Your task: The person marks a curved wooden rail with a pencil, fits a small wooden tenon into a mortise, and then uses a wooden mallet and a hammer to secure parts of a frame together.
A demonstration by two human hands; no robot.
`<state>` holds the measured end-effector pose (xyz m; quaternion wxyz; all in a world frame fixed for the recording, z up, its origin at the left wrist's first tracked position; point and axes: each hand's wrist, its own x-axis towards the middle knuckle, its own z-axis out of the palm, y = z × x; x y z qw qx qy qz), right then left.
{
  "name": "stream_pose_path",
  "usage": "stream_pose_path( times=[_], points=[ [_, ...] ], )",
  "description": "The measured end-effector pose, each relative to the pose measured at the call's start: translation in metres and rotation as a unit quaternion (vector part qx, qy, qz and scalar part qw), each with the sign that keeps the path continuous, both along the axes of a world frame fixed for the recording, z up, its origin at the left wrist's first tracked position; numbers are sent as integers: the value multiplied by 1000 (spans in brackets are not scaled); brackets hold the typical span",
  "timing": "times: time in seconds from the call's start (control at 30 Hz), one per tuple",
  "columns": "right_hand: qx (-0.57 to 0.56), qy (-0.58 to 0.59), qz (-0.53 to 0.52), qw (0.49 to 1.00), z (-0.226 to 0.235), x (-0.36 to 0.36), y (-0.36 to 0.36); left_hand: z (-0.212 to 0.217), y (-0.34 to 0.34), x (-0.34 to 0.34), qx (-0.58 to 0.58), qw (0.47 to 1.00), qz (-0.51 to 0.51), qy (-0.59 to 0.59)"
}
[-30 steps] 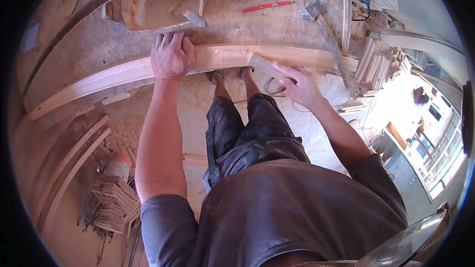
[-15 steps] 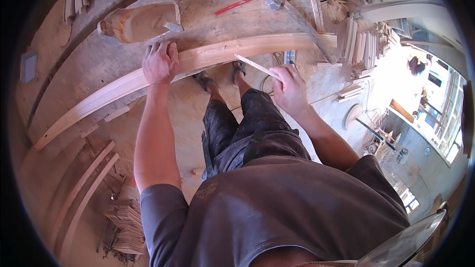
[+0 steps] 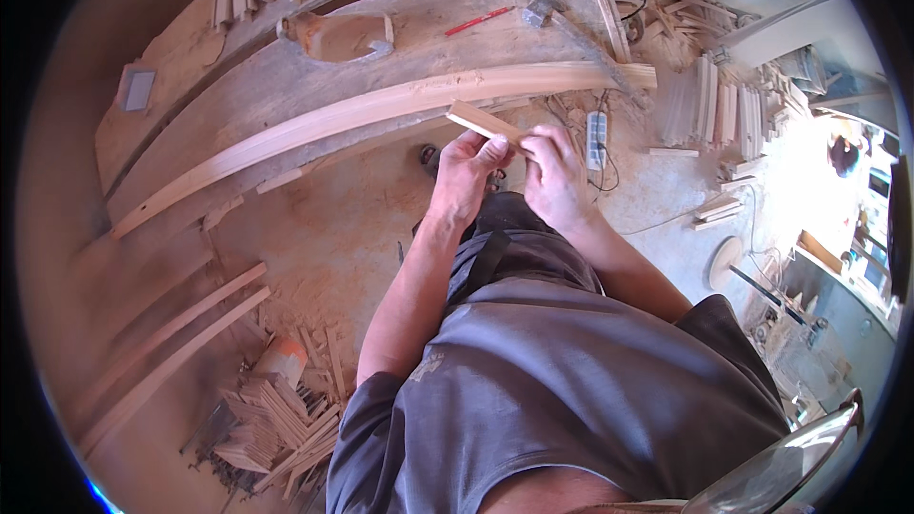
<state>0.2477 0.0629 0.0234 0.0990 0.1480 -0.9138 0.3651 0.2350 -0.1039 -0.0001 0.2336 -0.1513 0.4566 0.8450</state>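
Half a second ago your left hand lay flat on the long curved pale wooden moulding (image 3: 381,114) that runs along the dusty workbench (image 3: 238,86), and your right hand alone carried the small stick. Now both hands have come off the bench and met in front of your body, above your knees and the sawdust-covered floor (image 3: 324,238).

The moulding lies untouched across the bench, well apart from your fingers. Behind it sit the brown wooden hand plane (image 3: 338,35), the hammer (image 3: 543,9) and the red pencil (image 3: 479,21), none of them touched.

Your left hand (image 3: 466,171) is curled, its fingertips pinching the short flat strip of pale wood (image 3: 479,121) near the strip's lower right end. Your right hand (image 3: 552,171) is closed too, thumb and fingers gripping that same end just beside the left fingertips. The strip's free end points up and left, toward the moulding but clear of it.
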Motion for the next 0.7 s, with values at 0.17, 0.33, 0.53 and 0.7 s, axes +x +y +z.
stream_pose_path(
  times=[0.17,0.33,0.53,0.7],
  points=[
    [-88,43,72,993,26,29,-6,-8,-5,34,196,975,109,3],
    [-178,41,51,982,49,34,10,0,-17,55,281,950,129,37],
    [-233,-81,69,967,45,20,-1,-1,-39,57,319,934,146,62],
    [-207,-108,97,967,36,-5,-42,-9,-71,39,337,925,167,57]
  ],
)
